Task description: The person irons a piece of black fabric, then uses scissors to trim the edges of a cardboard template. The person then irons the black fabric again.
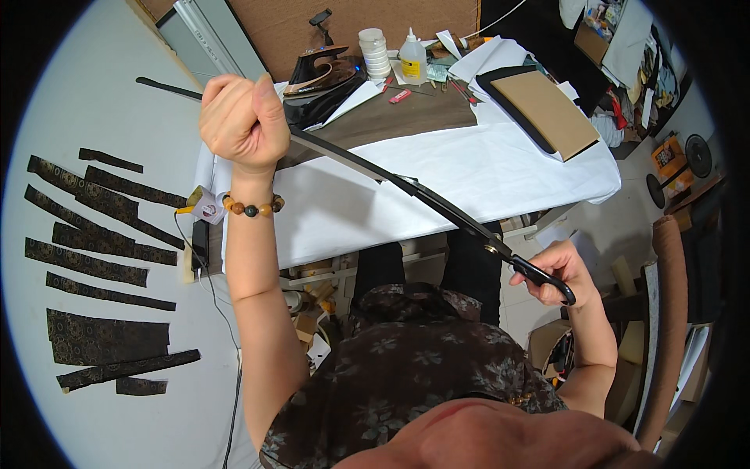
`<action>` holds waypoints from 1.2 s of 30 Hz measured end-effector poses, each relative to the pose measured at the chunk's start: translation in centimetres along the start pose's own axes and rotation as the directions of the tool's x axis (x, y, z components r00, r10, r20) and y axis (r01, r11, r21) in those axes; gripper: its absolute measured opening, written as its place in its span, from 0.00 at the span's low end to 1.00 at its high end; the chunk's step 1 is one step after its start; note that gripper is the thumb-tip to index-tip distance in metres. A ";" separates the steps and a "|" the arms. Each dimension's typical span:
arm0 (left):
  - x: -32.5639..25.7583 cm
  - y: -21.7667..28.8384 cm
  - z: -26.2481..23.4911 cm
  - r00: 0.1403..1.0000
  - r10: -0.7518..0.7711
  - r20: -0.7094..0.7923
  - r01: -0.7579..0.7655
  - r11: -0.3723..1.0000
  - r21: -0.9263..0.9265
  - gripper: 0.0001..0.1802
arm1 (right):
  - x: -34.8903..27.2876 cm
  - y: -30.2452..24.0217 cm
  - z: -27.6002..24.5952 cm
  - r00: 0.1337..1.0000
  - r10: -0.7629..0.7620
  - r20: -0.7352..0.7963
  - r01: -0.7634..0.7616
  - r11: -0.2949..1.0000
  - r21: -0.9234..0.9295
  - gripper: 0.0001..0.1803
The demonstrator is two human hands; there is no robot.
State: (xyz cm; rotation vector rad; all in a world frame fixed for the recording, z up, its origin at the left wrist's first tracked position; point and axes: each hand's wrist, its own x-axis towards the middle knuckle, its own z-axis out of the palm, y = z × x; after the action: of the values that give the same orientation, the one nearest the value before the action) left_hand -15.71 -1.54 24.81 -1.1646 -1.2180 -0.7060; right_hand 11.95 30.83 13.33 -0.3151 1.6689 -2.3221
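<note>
A long, narrow dark strip [336,153] of what looks like fabric stretches across in front of me. My left hand [246,121] is closed round it in a fist at the upper left, and its loose end sticks out past the fist. In my right hand [558,273], at the right, are black-handled scissors [500,251], my fingers wrapped about the handles. Their dark blades point up and left, meeting the strip's right part. Where blade ends and strip begins is hard to make out.
A table [461,168] with a white cover lies ahead. On it are an iron [320,70], a white jar [375,53], a clear bottle [412,59] and a brown board [543,109]. Several dark patterned fabric pieces [109,336] lie on the pale surface at left.
</note>
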 end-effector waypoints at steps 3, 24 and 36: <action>0.1 0.0 0.0 0.999 -0.002 0.032 0.001 1.000 0.028 0.18 | -0.1 0.1 0.0 0.999 0.028 -0.023 -0.028 1.000 0.009 0.25; 2.5 -1.9 0.1 0.908 -0.236 0.346 0.224 0.972 0.076 0.20 | 0.2 0.5 -0.3 0.991 -0.106 -0.081 0.098 0.990 -0.098 0.32; 2.6 -1.0 0.7 0.886 -0.253 0.389 0.224 0.967 0.118 0.25 | 0.4 0.1 -0.2 0.985 -0.155 -0.074 0.147 0.983 -0.109 0.30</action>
State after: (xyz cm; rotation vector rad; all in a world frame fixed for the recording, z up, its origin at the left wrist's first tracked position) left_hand -16.19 -0.82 27.57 -1.1449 -1.7440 -0.6145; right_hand 11.48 30.84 13.19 -0.3845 1.8697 -2.3904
